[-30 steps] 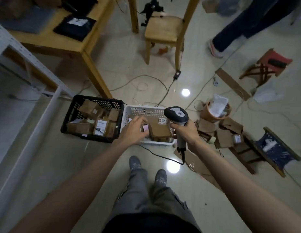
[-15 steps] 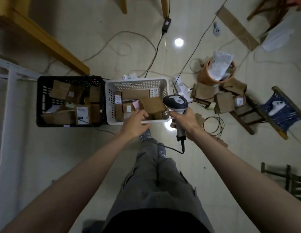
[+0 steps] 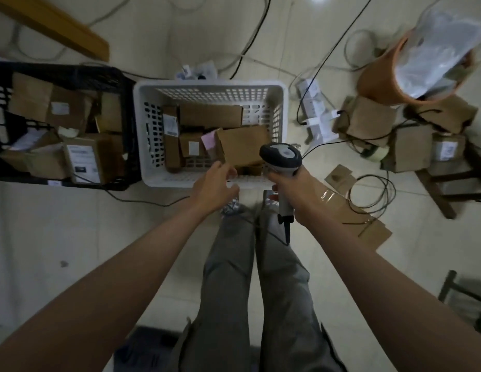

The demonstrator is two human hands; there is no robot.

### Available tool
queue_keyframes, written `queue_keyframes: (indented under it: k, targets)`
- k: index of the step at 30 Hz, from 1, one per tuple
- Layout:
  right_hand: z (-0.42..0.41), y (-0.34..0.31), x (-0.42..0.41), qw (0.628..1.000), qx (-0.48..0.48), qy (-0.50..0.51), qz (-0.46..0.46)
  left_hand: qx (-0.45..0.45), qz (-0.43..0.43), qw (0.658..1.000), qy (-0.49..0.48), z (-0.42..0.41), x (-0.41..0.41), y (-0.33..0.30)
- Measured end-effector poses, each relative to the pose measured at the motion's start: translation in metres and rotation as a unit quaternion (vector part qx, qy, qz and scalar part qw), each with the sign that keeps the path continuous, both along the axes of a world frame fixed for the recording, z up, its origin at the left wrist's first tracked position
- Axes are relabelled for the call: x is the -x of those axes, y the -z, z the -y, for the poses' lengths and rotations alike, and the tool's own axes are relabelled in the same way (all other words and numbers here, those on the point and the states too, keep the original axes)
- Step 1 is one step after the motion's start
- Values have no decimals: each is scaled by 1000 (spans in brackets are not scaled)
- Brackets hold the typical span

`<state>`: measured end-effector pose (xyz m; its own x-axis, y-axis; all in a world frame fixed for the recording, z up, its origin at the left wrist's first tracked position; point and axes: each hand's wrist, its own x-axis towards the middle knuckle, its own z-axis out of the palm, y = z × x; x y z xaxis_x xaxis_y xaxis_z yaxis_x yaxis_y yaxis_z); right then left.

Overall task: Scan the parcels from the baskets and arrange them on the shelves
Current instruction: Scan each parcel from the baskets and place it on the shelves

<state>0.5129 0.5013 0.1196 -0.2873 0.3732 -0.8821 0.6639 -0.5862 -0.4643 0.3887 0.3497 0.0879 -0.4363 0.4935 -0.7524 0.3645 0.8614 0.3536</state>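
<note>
Two baskets side by side on the floor, touching: black basket (image 3: 126, 124) on the left, white basket (image 3: 142, 135) on the right, both loaded with brown cardboard parcels, so picks are straight down from standing. The person stands right at the white basket's near rim, legs just behind it. Largest loose parcel (image 3: 243, 146) lies tilted on top at the near right of the white basket, likely the next pick since it's uppermost and nearest. Left hand (image 3: 213, 187) reaches over the near rim toward it, fingers loosely spread, gripping nothing yet. Right hand (image 3: 293, 185) is wrapped round the handle of the barcode scanner (image 3: 281, 157), head held just beside that parcel, probably staged for an immediate scan once a label shows. Obstacles: scanner cable trails past the feet, more cables (image 3: 373, 194) and flattened cardboard (image 3: 368, 226) on the right, plus a stack of boxes (image 3: 411, 149) and an orange bin (image 3: 381, 81). No shelves in view.
</note>
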Motion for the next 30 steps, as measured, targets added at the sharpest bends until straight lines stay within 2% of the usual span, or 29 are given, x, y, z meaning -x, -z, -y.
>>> queue_keyframes:
  k: [7, 11, 14, 18, 23, 30]
  targets:
    - [0, 129, 1, 1000, -3, 8, -8, 65, -52, 994, 65, -22, 19, 144]
    - [6, 178, -2, 999, 11, 29, 14, 104, -103, 978, 146, -35, 35, 201]
    - [11, 201, -6, 998, 20, 51, 21, 137, -100, 969, 180, -39, 46, 232]
    - [15, 215, -10, 998, 28, 52, 13, 169, -94, 964, 180, -39, 48, 256]
    - [21, 216, -6, 997, 34, 67, 12, 149, -133, 963, 180, -31, 39, 263]
    - [19, 190, -1, 997, 15, 68, 24, 136, -91, 985, 61, -7, 31, 230]
